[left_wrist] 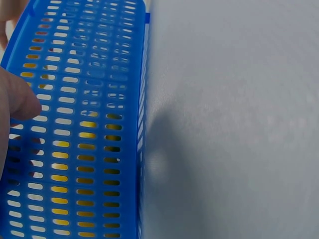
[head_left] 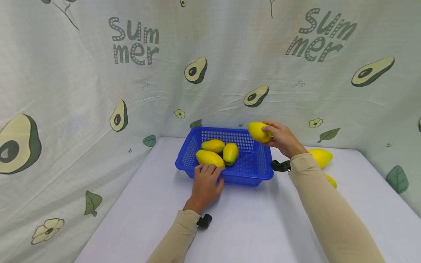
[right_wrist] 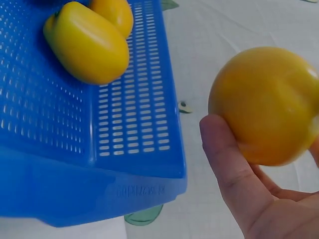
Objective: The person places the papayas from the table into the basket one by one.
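I'd flag fingertip slip: right hand (head_left: 282,139) pinches smooth fruit (head_left: 257,132) at basket's (head_left: 245,162) two o'clock, left hand (head_left: 206,187) grips seven-o'clock rim (head_left: 243,176).

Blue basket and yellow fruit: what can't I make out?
Head view: the nearer table fruit, partly hidden by the right sleeve.
Left wrist view: the fruit inside, its shape hidden by the basket wall.
Right wrist view: the held fruit, cut off by the picture's edge.
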`<state>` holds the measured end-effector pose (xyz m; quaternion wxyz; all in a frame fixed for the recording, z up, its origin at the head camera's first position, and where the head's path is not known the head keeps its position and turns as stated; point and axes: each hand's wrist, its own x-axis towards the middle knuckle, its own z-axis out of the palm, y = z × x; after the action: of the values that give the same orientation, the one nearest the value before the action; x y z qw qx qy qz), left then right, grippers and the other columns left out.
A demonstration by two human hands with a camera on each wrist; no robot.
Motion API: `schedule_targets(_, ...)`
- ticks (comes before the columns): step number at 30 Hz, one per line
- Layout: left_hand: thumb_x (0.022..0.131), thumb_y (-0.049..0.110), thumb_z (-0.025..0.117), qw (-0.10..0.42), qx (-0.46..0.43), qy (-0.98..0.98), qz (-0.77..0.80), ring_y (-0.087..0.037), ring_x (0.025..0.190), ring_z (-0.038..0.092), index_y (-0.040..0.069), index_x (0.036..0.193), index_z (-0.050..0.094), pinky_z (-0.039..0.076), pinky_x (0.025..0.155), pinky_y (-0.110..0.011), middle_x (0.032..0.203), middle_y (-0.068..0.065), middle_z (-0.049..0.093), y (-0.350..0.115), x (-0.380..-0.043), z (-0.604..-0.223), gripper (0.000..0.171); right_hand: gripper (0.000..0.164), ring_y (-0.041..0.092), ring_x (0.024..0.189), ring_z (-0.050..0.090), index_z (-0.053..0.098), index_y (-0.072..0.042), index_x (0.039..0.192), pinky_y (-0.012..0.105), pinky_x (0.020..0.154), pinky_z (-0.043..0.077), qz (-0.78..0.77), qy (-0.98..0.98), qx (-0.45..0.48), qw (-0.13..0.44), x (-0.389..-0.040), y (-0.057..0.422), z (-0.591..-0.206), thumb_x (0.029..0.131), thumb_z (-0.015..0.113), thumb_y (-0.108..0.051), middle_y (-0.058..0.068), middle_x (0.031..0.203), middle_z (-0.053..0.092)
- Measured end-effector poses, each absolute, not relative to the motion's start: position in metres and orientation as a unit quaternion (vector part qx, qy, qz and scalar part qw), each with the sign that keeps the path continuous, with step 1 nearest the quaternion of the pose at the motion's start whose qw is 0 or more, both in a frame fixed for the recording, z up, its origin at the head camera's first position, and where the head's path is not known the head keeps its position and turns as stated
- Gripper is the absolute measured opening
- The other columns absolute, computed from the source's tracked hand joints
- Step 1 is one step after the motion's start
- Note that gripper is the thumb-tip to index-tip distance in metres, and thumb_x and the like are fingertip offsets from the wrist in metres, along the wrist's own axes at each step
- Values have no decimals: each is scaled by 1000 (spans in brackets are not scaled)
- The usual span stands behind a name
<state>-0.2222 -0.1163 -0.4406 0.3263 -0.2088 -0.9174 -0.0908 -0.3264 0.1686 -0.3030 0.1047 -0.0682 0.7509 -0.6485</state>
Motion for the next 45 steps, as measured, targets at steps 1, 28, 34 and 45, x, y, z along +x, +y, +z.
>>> schedule_targets(1,91,29,68,323,-208,-919,-90,-21,101,53,20,121,69,33,100,-48,101,1,62,-116,-222,-440,32,63,41,122,49,28,-12,159,47,104,44,-646,753,-69,102,-327,168,-303,104,52,-31,21,150,33)
schedule_targets(28,89,27,69,345,-212,-909,-100,-20,97,53,21,119,70,33,99,-47,97,2,61,-116,-222,-443,31,56,42,135,42,39,1,150,47,99,48,-645,760,-46,65,-330,155,-310,102,58,-22,24,151,39)
schedule_targets(34,88,27,70,356,-216,-904,-97,-21,96,53,21,118,70,34,97,-48,96,2,61,-117,-224,-443,31,54,40,131,47,42,1,148,42,97,50,-633,771,-52,51,-327,161,-313,103,56,-26,25,148,43)
schedule_targets(45,89,28,69,348,-212,-908,-93,-21,98,54,21,120,70,34,99,-48,97,2,62,-117,-224,-443,32,57,41,126,53,40,0,148,39,94,51,-613,788,-39,31,-316,192,-321,104,52,-34,27,141,47)
